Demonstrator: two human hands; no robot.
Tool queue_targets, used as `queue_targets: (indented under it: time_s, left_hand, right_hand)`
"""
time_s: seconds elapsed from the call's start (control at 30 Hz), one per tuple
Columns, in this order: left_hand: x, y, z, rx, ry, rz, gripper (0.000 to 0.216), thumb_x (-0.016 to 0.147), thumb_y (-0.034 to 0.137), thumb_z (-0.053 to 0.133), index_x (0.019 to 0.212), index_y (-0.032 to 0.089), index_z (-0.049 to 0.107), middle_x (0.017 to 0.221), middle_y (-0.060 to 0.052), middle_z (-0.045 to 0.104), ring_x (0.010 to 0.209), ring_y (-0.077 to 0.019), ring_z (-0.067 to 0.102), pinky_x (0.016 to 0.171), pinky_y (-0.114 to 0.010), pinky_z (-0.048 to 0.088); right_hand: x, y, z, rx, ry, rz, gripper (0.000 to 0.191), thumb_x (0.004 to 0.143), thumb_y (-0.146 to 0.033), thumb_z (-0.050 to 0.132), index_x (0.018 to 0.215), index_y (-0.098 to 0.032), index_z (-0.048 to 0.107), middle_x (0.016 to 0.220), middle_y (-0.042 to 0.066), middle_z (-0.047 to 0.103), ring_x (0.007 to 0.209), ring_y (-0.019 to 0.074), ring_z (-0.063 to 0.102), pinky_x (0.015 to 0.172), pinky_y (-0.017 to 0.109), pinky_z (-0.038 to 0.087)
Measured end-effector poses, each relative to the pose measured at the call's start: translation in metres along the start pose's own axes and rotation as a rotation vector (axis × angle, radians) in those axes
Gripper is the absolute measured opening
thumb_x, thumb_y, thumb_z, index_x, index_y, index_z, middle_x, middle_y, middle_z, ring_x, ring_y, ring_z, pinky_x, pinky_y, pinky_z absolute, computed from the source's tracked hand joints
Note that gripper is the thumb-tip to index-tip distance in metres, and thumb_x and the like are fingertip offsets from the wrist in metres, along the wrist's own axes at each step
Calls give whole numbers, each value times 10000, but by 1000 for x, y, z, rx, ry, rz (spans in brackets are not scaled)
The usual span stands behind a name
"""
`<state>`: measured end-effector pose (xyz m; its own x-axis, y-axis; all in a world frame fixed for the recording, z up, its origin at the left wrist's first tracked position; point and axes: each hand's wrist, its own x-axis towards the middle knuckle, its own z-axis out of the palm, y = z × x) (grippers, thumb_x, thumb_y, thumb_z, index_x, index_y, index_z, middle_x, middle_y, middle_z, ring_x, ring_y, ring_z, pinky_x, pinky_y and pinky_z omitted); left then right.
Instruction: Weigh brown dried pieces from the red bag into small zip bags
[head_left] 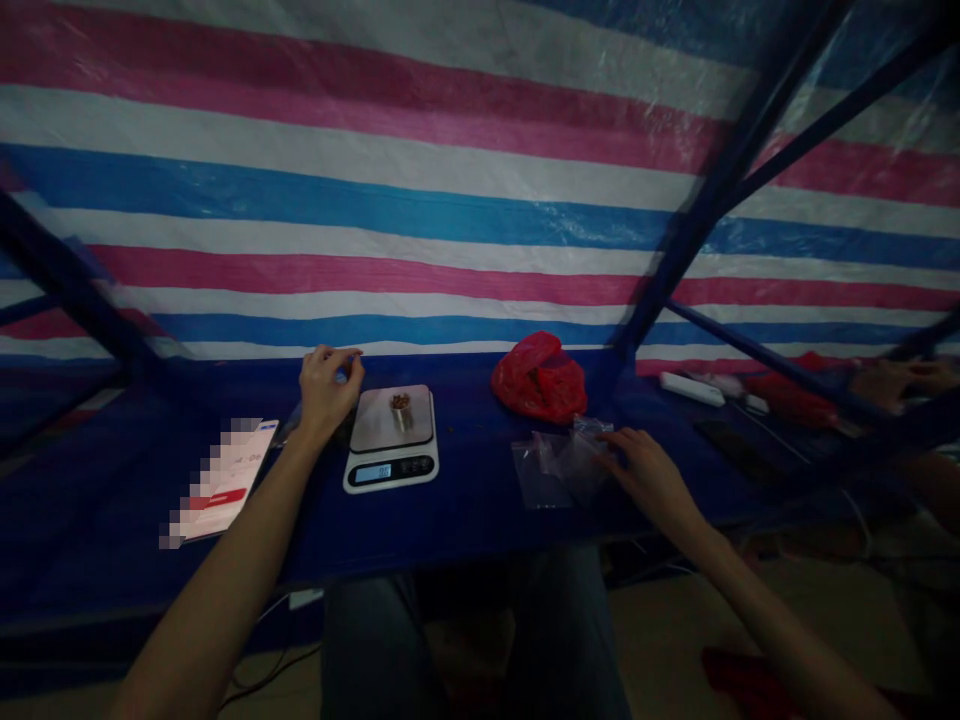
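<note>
My left hand (328, 392) is raised just beyond the left side of a white digital scale (391, 470). Its thumb and forefinger curve together in a pinch, and anything between the tips is too small to make out. A small metal cup (403, 417) filled with brown bits stands on the scale's plate, and the display is lit. Over to the right, my right hand (641, 465) has its fingertips closed on the edge of a clear zip bag (583, 475). Another flat clear zip bag (538, 480) lies beside it on the blue table.
A crumpled red plastic bag (540, 378) sits at the back, before the striped sheet (420, 220). The lit phone (232, 485) lies left of my forearm. Blue metal posts (667, 250) rise at both sides. Past the right post are a white power strip (691, 389) and another person's hand (885, 382).
</note>
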<state>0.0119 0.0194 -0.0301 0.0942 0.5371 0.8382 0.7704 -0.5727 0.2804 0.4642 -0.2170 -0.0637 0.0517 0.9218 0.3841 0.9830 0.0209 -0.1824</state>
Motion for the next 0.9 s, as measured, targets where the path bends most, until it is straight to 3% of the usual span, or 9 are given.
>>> queue_targets:
  time_s: [0.2, 0.43, 0.53, 0.63, 0.77, 0.83, 0.9]
  left_hand:
    - [-5, -1, 1, -16, 5, -4, 176, 901, 260, 552, 939, 204, 714, 733, -27, 608, 801, -210, 595, 834, -368, 435]
    - [-5, 8, 1, -28, -27, 52, 177, 903, 239, 561, 965, 208, 724, 743, -25, 595, 805, -208, 585, 832, -369, 440]
    - [-3, 15, -2, -49, -13, 76, 169, 906, 244, 570, 956, 201, 725, 739, -23, 605, 815, -206, 592, 827, -368, 444]
    - [0, 26, -7, -129, -33, 124, 166, 917, 246, 567, 938, 189, 721, 764, -29, 636, 813, -199, 602, 823, -369, 454]
    - [5, 47, -20, -395, -236, 221, 224, 974, 282, 499, 1029, 193, 698, 966, -61, 716, 944, -205, 638, 888, -386, 484]
    - [6, 56, -27, -439, -339, 311, 299, 949, 349, 561, 1195, 202, 647, 1167, -83, 705, 1121, -237, 622, 991, -426, 467]
    - [8, 60, -31, -368, -388, 399, 525, 890, 392, 653, 1366, 200, 539, 1362, -115, 624, 1276, -271, 556, 1076, -462, 425]
  right_hand:
    - [-5, 0, 13, 101, 109, -10, 188, 925, -330, 542, 844, -230, 679, 858, 83, 701, 825, 283, 625, 754, 429, 504]
    - [3, -33, -15, 167, 271, -60, 74, 900, -268, 545, 878, -233, 607, 869, 64, 672, 828, 241, 642, 773, 375, 509]
    - [24, -66, -30, 233, 344, -167, 39, 855, -193, 555, 845, -229, 566, 825, 37, 631, 765, 195, 625, 705, 311, 494]
    - [54, -111, -31, 276, 343, -309, 150, 816, -104, 527, 738, -229, 501, 731, 8, 586, 689, 164, 589, 627, 266, 458]
    - [97, -174, -10, 226, 339, -445, 183, 816, -47, 513, 810, -215, 583, 741, 19, 666, 657, 167, 620, 621, 272, 471]
    - [113, -200, 1, 170, 339, -522, 218, 864, -52, 512, 959, -208, 631, 997, 78, 740, 851, 199, 682, 737, 304, 511]
    - [124, -219, 10, 131, 330, -639, 235, 903, -74, 512, 1060, -199, 635, 1295, 122, 673, 1072, 229, 665, 829, 343, 518]
